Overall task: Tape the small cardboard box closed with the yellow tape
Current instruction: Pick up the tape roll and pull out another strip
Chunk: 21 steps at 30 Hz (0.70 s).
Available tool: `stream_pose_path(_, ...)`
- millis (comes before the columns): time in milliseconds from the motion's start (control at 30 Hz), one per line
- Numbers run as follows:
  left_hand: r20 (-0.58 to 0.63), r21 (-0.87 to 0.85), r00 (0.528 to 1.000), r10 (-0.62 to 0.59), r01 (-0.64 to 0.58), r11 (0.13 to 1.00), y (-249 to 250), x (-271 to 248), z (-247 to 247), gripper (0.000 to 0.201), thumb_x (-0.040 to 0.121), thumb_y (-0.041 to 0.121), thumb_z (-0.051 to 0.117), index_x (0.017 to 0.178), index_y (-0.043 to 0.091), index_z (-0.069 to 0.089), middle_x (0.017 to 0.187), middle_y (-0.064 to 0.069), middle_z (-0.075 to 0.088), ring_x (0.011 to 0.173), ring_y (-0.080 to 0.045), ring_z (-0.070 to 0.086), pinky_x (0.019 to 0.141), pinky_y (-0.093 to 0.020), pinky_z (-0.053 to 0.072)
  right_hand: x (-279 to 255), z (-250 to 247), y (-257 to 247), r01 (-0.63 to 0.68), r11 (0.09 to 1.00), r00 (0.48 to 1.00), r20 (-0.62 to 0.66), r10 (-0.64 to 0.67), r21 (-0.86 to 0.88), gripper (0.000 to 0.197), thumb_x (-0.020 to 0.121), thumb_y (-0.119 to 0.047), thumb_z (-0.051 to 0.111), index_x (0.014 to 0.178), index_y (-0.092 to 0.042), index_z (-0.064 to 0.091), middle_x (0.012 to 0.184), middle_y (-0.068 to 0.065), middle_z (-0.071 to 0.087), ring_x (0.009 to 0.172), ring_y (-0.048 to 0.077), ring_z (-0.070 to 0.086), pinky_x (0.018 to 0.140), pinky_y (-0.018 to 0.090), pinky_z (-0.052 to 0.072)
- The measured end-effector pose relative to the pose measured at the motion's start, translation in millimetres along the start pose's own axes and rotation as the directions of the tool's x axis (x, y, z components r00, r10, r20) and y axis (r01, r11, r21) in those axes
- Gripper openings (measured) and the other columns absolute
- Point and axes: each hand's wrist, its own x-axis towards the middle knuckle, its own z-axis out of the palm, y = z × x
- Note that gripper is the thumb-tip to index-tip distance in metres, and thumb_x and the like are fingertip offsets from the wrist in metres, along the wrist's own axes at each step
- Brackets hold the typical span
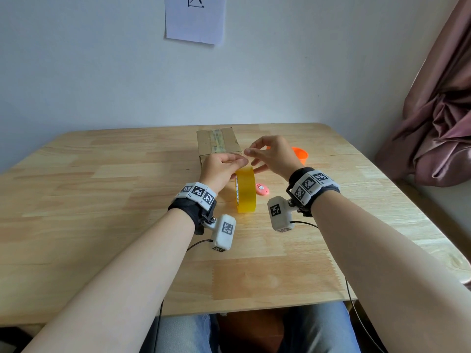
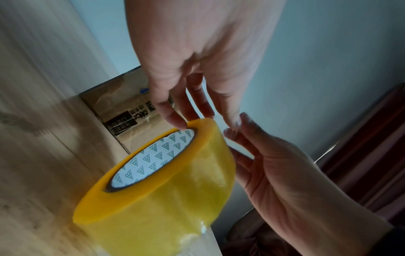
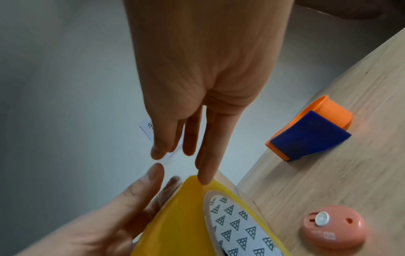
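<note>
The yellow tape roll stands on its edge on the wooden table. Just behind it lies the small cardboard box, with old clear tape along its top. My left hand curls over the roll's top from the left, fingertips on its rim. My right hand hovers at the roll's top right. One of its fingers touches the rim, and thumb and forefinger pinch a faint clear film, seemingly the tape's free end.
A pink oval cutter lies right of the roll. An orange and blue tape holder sits further right, behind my right hand. A curtain hangs at the table's right side, and a paper sheet is on the wall.
</note>
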Motion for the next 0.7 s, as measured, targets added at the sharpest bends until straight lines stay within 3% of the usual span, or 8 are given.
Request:
stream_pose_path(100,0.005,-0.025,0.998,-0.060,0.060,0.998,-0.5,2.6,-2.6,0.024,0.085,0.027,0.084,0.102,0.011,0.081,0.103,-0.006,0.078,0.096,-0.019,0.074,0.069,-0.021,0.060,0.1,-3.2,3.8,-0.010,1.000,0.999,-0.045,0.011,0.025,0.048,0.089,-0.015,0.080,0.132,-0.004,0.061,0.114,0.014,0.069,0.089,0.031,0.076,0.066,0.045,0.066)
stream_pose_path(267,0.023,-0.057,0.994,-0.103,0.104,0.993,2.6,3.9,-3.4,0.023,0.083,0.028,0.085,0.100,0.014,0.080,0.110,-0.005,0.077,0.101,-0.021,0.073,0.070,-0.023,0.060,-7.3,-4.6,8.2,0.136,0.987,0.990,-0.019,-0.138,-0.082,0.010,0.091,-0.012,0.077,0.101,-0.011,0.074,0.099,0.005,0.069,0.083,0.030,0.073,0.060,0.046,0.065)
stream_pose_path(367,0.030,-0.059,0.993,-0.117,0.118,0.991,3.6,5.2,-3.2,0.019,0.082,0.028,0.086,0.096,0.016,0.080,0.108,-0.005,0.077,0.100,-0.020,0.073,0.074,-0.027,0.063,-6.8,-1.3,15.7,0.173,0.973,0.984,-0.005,-0.176,-0.155,0.014,0.091,-0.015,0.077,0.105,-0.013,0.079,0.109,0.005,0.066,0.080,0.027,0.073,0.061,0.047,0.064)
stream_pose_path(500,0.043,-0.068,0.992,-0.119,0.122,0.990,2.5,5.2,-4.2,0.025,0.081,0.026,0.087,0.100,0.012,0.081,0.106,-0.007,0.079,0.100,-0.020,0.074,0.080,-0.033,0.064,-3.7,-1.2,23.8,0.160,0.964,0.987,0.028,-0.158,-0.212,0.019,0.092,-0.020,0.077,0.110,-0.016,0.080,0.109,-0.004,0.068,0.075,0.022,0.075,0.061,0.050,0.063)
stream_pose_path(700,0.060,-0.153,0.991,-0.122,0.130,0.980,1.3,5.1,-6.8,0.016,0.086,0.023,0.083,0.097,0.012,0.082,0.109,-0.010,0.078,0.108,-0.027,0.074,0.085,-0.042,0.064,-0.4,1.9,21.6,0.147,0.973,0.987,0.097,-0.131,-0.179,0.021,0.090,-0.022,0.079,0.109,-0.013,0.081,0.113,-0.001,0.068,0.077,0.016,0.074,0.060,0.038,0.064)
